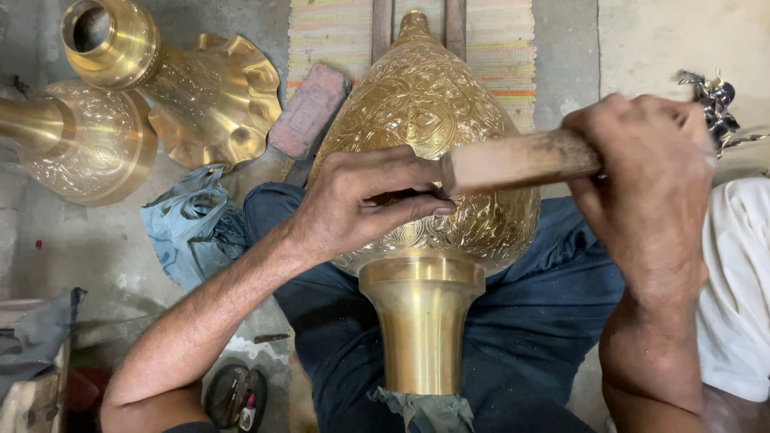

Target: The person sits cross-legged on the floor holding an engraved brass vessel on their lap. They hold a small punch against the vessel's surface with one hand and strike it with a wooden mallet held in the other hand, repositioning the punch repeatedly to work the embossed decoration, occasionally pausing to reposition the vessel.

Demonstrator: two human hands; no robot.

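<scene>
A large engraved brass vase (pixel 433 104) lies on its side across my lap, its smooth neck (pixel 421 321) pointing toward me. My left hand (pixel 365 200) rests on the vase's patterned belly, fingers pinched around something thin and dark that is mostly hidden. My right hand (pixel 650 184) is closed around a wooden handle (pixel 517 160) held level above the vase. The handle's butt end sits just over my left fingers. Its working end is hidden behind my right hand.
Two more brass vases (pixel 88 140) (pixel 200 80) lie on the concrete floor at the upper left. Beside my leg are a blue plastic bag (pixel 188 224) and a reddish brick (pixel 309 108). A striped mat (pixel 337 36) lies beyond the vase, white cloth (pixel 738 281) at right.
</scene>
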